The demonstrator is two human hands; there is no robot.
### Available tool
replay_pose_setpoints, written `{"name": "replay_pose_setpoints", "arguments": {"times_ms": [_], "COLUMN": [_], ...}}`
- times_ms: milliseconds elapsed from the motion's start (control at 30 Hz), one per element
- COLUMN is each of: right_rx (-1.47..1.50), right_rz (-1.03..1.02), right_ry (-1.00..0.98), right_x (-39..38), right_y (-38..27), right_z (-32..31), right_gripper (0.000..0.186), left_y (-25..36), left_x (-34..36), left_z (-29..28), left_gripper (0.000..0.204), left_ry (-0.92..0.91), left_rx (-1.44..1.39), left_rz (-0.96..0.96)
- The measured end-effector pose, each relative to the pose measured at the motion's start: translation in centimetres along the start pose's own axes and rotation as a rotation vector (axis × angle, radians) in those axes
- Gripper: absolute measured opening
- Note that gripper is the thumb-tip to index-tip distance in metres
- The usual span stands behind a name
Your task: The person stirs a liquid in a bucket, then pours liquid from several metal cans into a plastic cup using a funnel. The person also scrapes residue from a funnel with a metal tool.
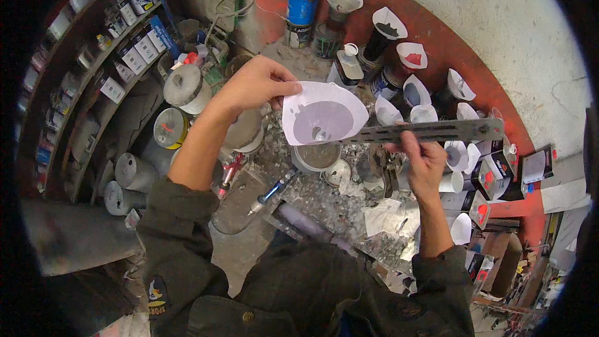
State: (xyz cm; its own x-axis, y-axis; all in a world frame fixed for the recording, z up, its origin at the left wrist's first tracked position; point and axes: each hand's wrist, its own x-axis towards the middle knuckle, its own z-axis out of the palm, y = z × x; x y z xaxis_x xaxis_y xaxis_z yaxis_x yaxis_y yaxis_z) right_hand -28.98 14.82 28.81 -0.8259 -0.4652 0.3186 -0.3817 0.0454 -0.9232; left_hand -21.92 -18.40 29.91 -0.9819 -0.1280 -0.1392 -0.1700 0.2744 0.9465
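My left hand [274, 81] pinches the rim of a white paper paint strainer [359, 105], whose inside is wet with greyish-lilac paint. Closed round a long dark slotted mixing stick [437, 131], my right hand [421, 159] holds it level from the right. The stick's far end reaches to the strainer's lower right edge; I cannot tell whether it touches. Under the strainer stands a round cup [317, 157] with greyish contents, partly covered by it. A blue-bodied tool [271, 195] and a red-handled spray gun [232, 171] lie nearer to me on the left.
Several used paper strainers [390, 22] sit in cans along the red wall behind. Paint cans and buckets [187, 87] crowd the left, beside shelves [125, 93] of boxes and tins. Crumpled paper [384, 218] lies on the paint-spattered bench [349, 203]. Bottles and containers [496, 171] line the right.
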Motion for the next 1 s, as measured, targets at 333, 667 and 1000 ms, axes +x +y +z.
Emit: {"name": "replay_pose_setpoints", "arguments": {"times_ms": [333,667,1000], "right_rx": [-0.373,-0.259,-0.348], "right_rz": [-0.077,-0.144,-0.072], "right_ry": [-0.288,-0.236,-0.321], "right_x": [1.0,2.7,1.0], "right_y": [2.4,-0.3,3.1], "right_z": [3.0,3.0,3.6], "right_gripper": [0.019,0.020,0.019], "left_y": [-1.3,-1.9,-1.9], "left_x": [-0.3,-0.1,0.0], "left_z": [-0.6,-1.1,-0.9], "left_gripper": [0.021,0.026,0.024], "left_ry": [0.008,0.017,0.010], "left_rx": [-0.108,-0.134,-0.166], "left_rz": [-0.013,0.021,0.024]}}
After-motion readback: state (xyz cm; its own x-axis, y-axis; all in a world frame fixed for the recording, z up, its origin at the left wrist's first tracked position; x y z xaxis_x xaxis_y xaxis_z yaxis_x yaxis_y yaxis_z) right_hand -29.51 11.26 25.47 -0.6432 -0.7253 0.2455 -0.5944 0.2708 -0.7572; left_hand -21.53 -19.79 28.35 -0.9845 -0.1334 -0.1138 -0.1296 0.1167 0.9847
